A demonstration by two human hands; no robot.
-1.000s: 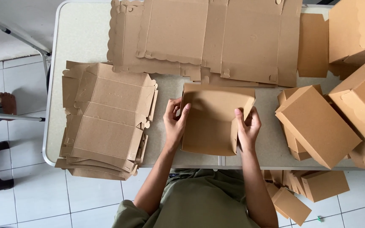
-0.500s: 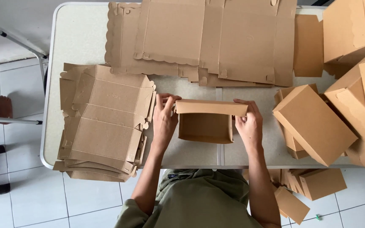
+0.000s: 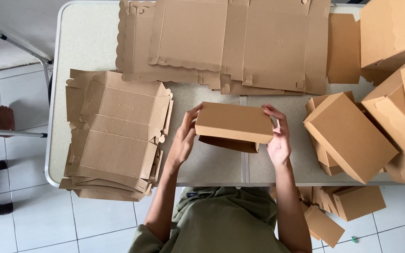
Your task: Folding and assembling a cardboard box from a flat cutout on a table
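Your own body, seen from above: two bare arms and an olive-green top.

You wear a loose olive-green shirt with short sleeves; the cloth is plain, a little rumpled, and creased across the chest, and a small dark patch shows near the neckline. The left sleeve ends above the elbow, and the right sleeve is mostly hidden behind the arm. Your forearms are bare from there down, slim and straight, with no watch, band or bracelet showing at either wrist. Your left hand and right hand are bare as well, ungloved, with long slender fingers; no rings can be made out, and the nails are too small to judge.
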